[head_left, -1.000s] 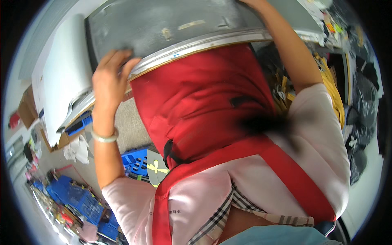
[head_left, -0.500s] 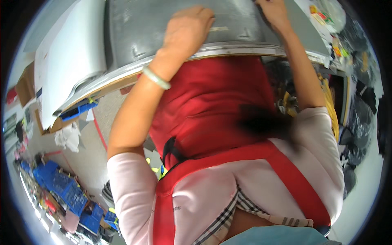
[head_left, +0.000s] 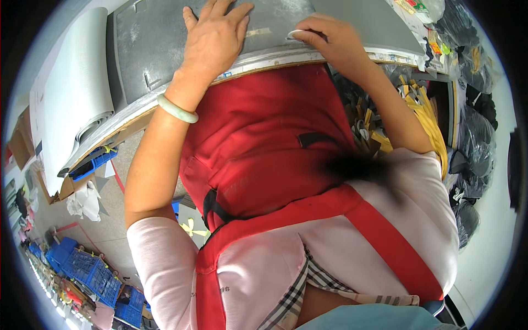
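A dark grey sheet (head_left: 159, 41) with whitish smears and small slots near its corners lies on the worktable at the top of the view. My left hand (head_left: 213, 41) rests on it, palm down with fingers spread, a pale green bangle (head_left: 177, 109) round the wrist. To its right, my right hand (head_left: 338, 44) is closed, thumb against fingers, on a small whitish piece (head_left: 295, 34) over the sheet. That piece is mostly hidden by the fingers; its kind cannot be made out. A strip of tan tape (head_left: 258, 32) lies between the hands.
A rolled pale sheet (head_left: 91, 66) lies at the table's left end. Another grey sheet (head_left: 379, 27) extends to the right. Below the table's right side hang yellow strips (head_left: 421, 110), beside black plastic bags (head_left: 476, 148). Blue crates (head_left: 91, 272) stand on the floor at lower left.
My left hand has moved left and now lies with fingers spread. My right hand has come nearer and to the left, with a whitish piece now showing in its fingers.
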Demonstrator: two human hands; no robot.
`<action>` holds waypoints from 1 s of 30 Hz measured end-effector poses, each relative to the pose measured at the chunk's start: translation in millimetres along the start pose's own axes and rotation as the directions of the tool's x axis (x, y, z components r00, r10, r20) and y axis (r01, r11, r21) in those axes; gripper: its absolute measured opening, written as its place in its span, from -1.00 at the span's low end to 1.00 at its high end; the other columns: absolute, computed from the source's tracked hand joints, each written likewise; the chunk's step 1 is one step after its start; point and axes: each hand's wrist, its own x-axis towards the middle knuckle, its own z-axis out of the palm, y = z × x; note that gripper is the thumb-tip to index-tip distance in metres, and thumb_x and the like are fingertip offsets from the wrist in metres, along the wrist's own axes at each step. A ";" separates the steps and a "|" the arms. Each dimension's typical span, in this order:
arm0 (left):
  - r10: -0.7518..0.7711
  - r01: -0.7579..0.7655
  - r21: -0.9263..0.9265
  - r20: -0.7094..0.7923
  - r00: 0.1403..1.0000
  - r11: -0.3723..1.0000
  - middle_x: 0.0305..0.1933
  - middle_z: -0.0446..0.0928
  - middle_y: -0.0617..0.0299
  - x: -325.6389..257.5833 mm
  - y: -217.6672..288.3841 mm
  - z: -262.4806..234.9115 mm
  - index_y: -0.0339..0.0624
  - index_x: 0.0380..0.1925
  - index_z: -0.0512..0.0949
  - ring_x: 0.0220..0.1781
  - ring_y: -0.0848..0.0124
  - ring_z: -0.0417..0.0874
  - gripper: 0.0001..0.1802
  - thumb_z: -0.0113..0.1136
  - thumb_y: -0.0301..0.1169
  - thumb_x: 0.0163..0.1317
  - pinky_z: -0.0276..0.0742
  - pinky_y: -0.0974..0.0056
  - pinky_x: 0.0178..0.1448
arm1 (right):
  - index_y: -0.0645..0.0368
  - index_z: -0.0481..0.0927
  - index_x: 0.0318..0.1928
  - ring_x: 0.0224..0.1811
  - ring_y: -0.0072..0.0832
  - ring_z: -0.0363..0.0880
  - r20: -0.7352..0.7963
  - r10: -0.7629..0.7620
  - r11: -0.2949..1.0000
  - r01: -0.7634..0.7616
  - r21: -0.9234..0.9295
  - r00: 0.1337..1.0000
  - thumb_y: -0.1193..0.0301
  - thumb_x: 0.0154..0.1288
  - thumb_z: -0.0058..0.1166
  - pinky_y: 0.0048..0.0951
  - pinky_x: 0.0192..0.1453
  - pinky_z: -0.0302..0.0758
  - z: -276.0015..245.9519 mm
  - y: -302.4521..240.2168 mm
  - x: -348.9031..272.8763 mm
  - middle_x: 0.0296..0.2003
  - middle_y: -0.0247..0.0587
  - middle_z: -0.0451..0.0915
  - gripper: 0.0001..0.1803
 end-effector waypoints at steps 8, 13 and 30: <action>-0.011 0.011 -0.015 -0.003 1.000 1.000 0.27 0.53 -0.01 -2.6 -0.5 0.6 -0.08 0.14 0.64 0.43 -0.01 0.43 -0.66 0.13 -0.30 0.44 0.18 -0.41 0.50 | 0.18 0.64 -0.10 -0.38 -0.64 0.53 0.149 0.416 0.877 -0.439 0.196 0.897 0.28 0.50 0.18 -0.50 -0.27 0.47 -6.3 6.3 -1.9 -0.40 -0.37 0.57 -0.79; -0.001 0.001 -0.010 -0.022 1.000 1.000 0.27 0.53 0.00 -0.7 -4.4 4.0 -0.07 0.15 0.63 0.42 -0.01 0.44 -0.66 0.13 -0.30 0.44 0.17 -0.42 0.50 | 0.20 0.63 -0.06 -0.44 -0.61 0.50 0.066 0.421 0.887 -0.426 0.178 0.904 0.31 0.48 0.16 -0.45 -0.33 0.46 -0.9 -11.5 6.2 -0.48 -0.35 0.54 -0.78; 0.064 -0.059 0.050 -0.100 0.993 0.997 0.32 0.51 0.18 -6.2 -13.3 23.2 0.00 0.22 0.59 0.50 0.10 0.37 -0.62 0.13 -0.20 0.48 0.10 -0.54 0.48 | 0.32 0.65 -0.27 -0.28 -0.07 0.63 -0.142 0.032 0.990 -0.051 -0.131 0.989 0.30 0.43 0.13 -0.16 -0.13 0.52 2.2 90.5 152.9 -0.34 0.05 0.65 -0.71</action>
